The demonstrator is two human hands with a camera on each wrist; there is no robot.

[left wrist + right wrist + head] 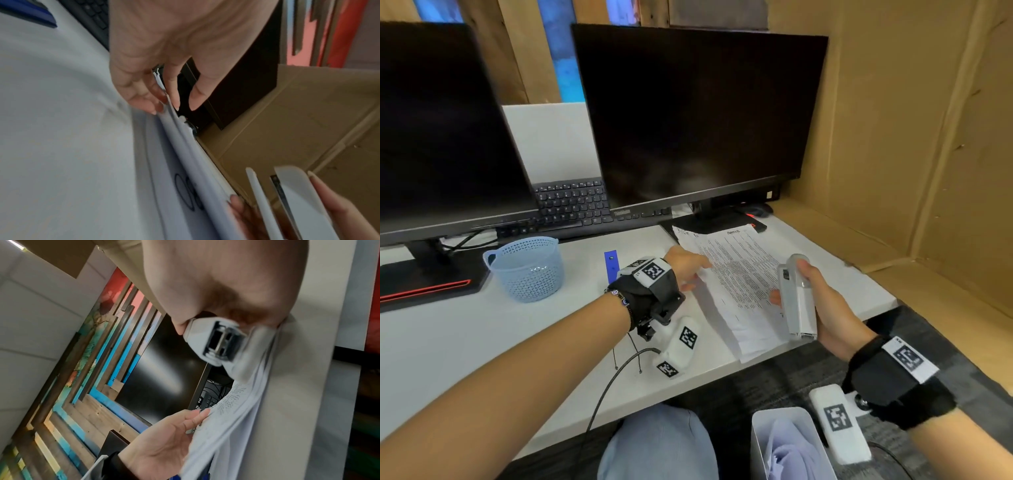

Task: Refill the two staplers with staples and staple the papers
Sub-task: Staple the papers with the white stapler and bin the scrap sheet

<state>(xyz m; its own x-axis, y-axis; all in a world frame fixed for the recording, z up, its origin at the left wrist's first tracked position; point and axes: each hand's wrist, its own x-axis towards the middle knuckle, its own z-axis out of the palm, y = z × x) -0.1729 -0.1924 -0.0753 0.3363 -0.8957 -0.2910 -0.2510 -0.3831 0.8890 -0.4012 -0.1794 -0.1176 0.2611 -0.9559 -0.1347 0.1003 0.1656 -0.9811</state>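
Overall light: even, soft indoor light; the white worktop (482,329) reads bright.
Shadows: faint and short beside the left hand (688,265) and the papers (736,287).
Glare: dull sheen on the right monitor (698,113); a bright streak on it in the right wrist view.
Distortion: head view bows straight edges towards its borders.
Blur: left wrist view smears the worktop and paper edges; right wrist view blurs paper near the stapler (216,340).

A pale grey plastic stapler (797,301) is gripped before white paper sheets (736,284) printed with dense black text. A light blue perforated plastic basket (525,269) and a flat blue strip (611,265) lie on the white desk (448,342). Both black wrist straps (650,294) carry white tags with black square-patterned codes.
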